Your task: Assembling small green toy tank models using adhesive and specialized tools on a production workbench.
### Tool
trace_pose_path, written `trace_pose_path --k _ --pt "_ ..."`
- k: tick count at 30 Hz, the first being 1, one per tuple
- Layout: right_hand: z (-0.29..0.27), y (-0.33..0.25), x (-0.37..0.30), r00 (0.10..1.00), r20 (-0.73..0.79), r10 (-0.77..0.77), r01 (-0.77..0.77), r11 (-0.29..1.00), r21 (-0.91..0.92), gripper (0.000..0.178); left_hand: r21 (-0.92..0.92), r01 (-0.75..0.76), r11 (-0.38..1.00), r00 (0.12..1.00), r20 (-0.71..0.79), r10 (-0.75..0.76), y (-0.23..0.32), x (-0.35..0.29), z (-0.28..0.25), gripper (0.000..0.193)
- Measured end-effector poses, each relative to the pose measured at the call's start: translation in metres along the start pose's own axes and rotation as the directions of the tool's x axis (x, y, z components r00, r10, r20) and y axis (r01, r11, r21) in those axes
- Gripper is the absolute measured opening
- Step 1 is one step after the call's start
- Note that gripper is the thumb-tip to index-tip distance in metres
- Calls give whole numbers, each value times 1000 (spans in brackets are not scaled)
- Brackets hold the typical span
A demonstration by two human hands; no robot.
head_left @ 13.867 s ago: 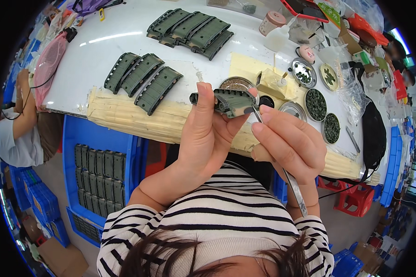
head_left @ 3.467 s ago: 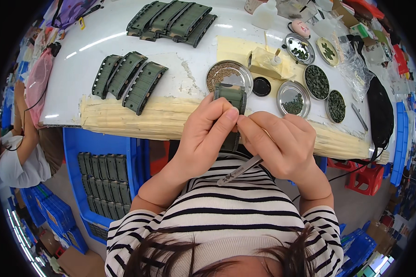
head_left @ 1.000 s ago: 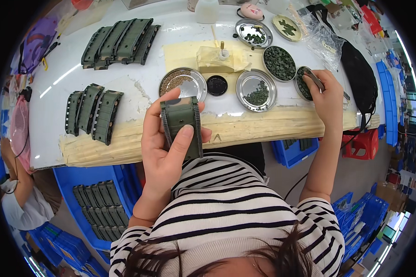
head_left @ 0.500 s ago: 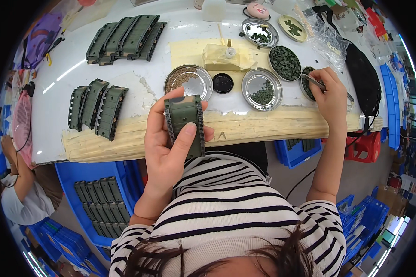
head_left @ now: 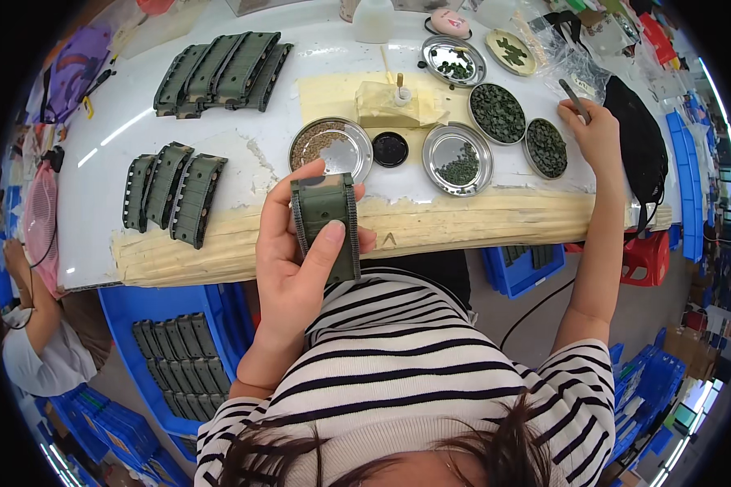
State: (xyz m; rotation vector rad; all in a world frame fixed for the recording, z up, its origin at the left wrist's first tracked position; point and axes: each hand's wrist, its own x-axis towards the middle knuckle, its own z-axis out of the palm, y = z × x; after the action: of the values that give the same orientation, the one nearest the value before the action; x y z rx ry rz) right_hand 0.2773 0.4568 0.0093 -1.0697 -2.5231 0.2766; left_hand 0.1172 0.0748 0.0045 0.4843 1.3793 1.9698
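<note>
In my left hand [head_left: 288,268] is a curved dark green camouflage-patterned plastic piece [head_left: 326,213] with toothed side edges. My thumb presses on its face and my fingers wrap behind it, in front of the table edge. My right hand [head_left: 599,138] pinches a pair of metal tweezers [head_left: 573,98] over the right side of the table. Whether the tweezers hold anything, I cannot make out. Just left of that hand stands a small round dish [head_left: 528,162] full of tiny dark green parts. A larger dish [head_left: 473,96] of similar parts is beside it.
Two metal dishes [head_left: 481,172] [head_left: 356,158] hold green and brown bits, with a black pot [head_left: 391,149] between them. Behind is a taped block [head_left: 382,104]. Green curved pieces lie in two groups [head_left: 219,71] [head_left: 170,191] at left. A blue crate [head_left: 211,312] holds more.
My right hand has moved up and right with the tweezers, away from the small dish, which now shows fully. My left hand and its green piece have stayed almost in place.
</note>
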Motion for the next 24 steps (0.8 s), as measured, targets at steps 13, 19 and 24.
trace_pose_path --k 13,19,24 --pt "-18 -58 -30 987 -127 -94 141 891 433 3 -65 43 997 998 47 -40 2 1 -4 48" --pt "-12 -162 -84 990 -47 -133 124 664 737 21 -31 7 999 996 95 -4 1 -1 -5 50" --pt "7 -195 -94 867 -91 -490 356 481 801 20 59 -27 998 993 115 20 3 -6 -1 53"
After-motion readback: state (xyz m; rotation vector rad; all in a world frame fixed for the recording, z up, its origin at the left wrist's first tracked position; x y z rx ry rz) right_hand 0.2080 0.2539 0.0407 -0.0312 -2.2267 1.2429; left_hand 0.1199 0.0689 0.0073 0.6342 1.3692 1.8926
